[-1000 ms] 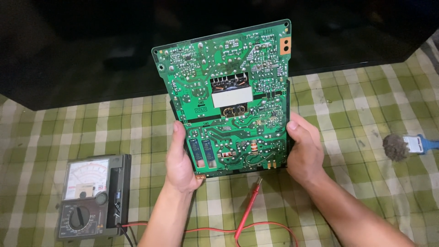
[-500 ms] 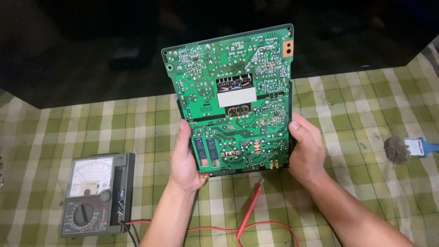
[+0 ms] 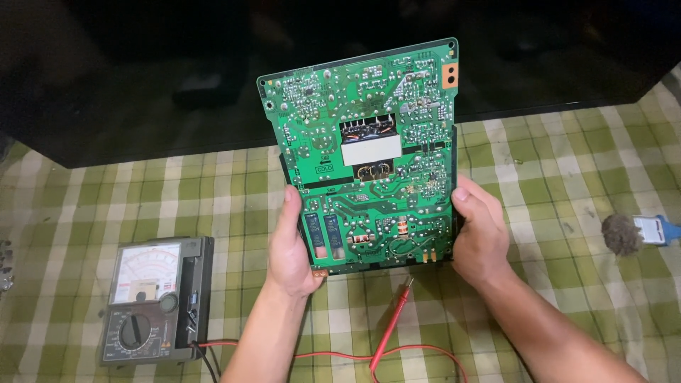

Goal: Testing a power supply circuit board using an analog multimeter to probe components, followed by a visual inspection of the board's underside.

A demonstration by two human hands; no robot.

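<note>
Left hand [image 3: 294, 245] and right hand [image 3: 481, 234] grip a flat, green, solder-dotted circuit board [image 3: 369, 152] by its edges.

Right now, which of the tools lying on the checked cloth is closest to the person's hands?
The red test probe, lying just below the green circuit board between the left hand and right hand. The analog meter sits farther left, the brush far right.

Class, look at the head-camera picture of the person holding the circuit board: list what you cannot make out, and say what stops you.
- Component side of the green circuit board: faces away; head view shows only the solder side.
- Fingers of the left hand and right hand: hidden behind the board.
- Black object behind: too dark to identify.
- Brush handle: cut off by the right edge.
- Red probe lead: runs off the bottom edge.
</note>
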